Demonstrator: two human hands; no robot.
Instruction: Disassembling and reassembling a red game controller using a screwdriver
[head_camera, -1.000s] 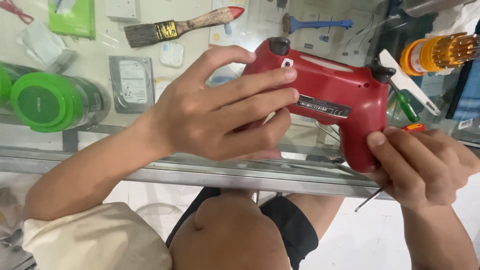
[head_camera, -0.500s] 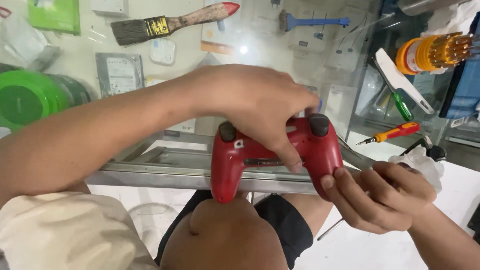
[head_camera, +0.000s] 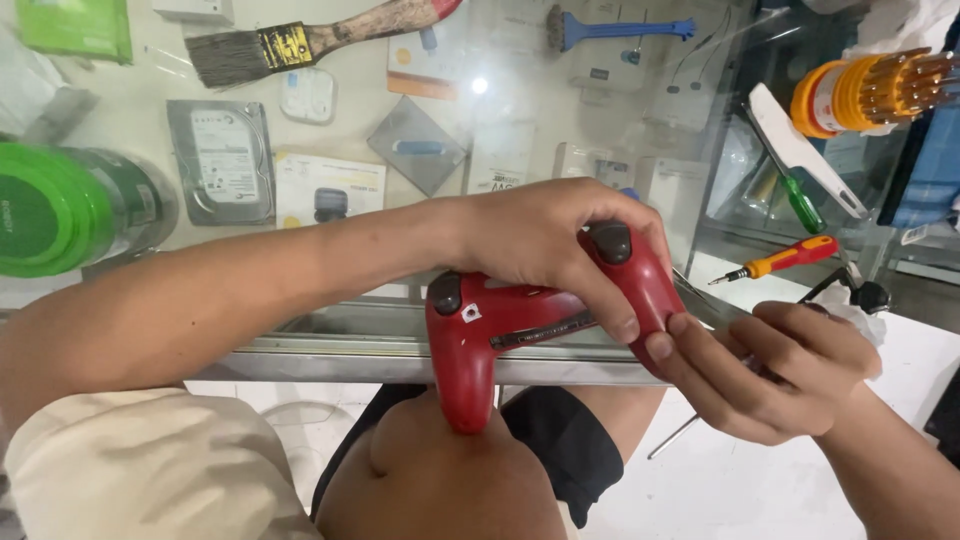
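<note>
While the person's knee props one grip of the red game controller from below, the left hand wraps over the top of the shell, fingers curled down its far side, clamped firmly on it so the back face stays turned up. The right hand meets it at the other grip, thumb and fingertips pressing the controller's edge; this hand looks closed around a thin metal shaft that pokes out below the palm, probably a small tool, though its tip is hidden. The two hands sit close together, both on the controller, just over the near edge of the glass counter.

Just beyond the right hand lies an orange-handled screwdriver, with a green-handled one and a white plastic pry tool a little farther off. Farther still, an orange round holder stands full of yellow-handled driver bits. Beyond the left forearm, a hard drive lies flat, and a green round container lies on its side; its contents cannot be made out. Farthest off rest a paintbrush and a blue brush.
</note>
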